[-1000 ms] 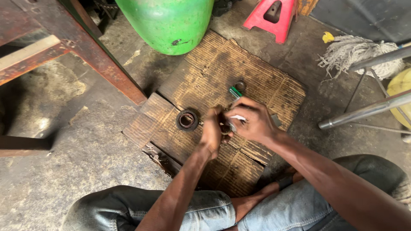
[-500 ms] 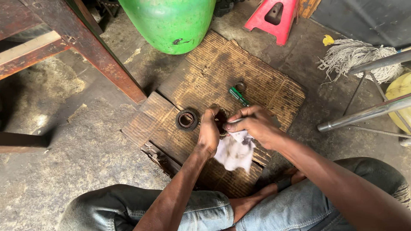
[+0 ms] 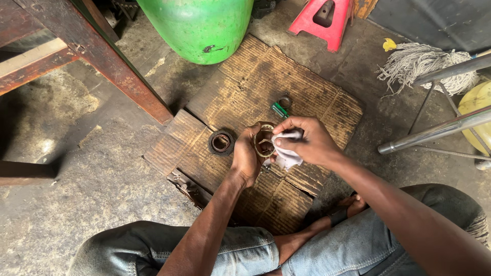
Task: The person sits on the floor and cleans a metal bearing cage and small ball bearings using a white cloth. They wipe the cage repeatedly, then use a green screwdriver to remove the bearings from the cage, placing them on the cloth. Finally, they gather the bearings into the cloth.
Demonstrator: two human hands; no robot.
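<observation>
On the far left stands a brown wooden frame (image 3: 102,61) on the grey floor (image 3: 76,168). Next to it, at the top, is a big green tank (image 3: 199,25).

A flat piece of cardboard (image 3: 317,92) lies on the floor in the middle. A dark round ring (image 3: 221,142) sits on the cardboard, just left of the hands.

The left hand (image 3: 245,158) is curled shut around a rusty metal ring (image 3: 262,143). It holds the ring up above the cardboard, with the open side facing up. The ring is between the two hands, near the middle of the cardboard.

The right hand (image 3: 307,140) is closed on a white rag (image 3: 285,153). The fingers pinch the rag and press it on the right edge of the ring. A bit of the rag hangs down under the hand.

Just above the hands, a small green tool (image 3: 279,110) lies on the cardboard. A little round metal part (image 3: 285,101) lies beside its far end.

At the top, a red stool (image 3: 325,18) stands on the floor. More to the right is a white mop head (image 3: 424,64). A shiny metal pipe (image 3: 434,133) goes across the right side, and something yellow (image 3: 478,112) shows at the edge.

At the bottom, the person's legs in blue jeans (image 3: 332,250) are folded.
</observation>
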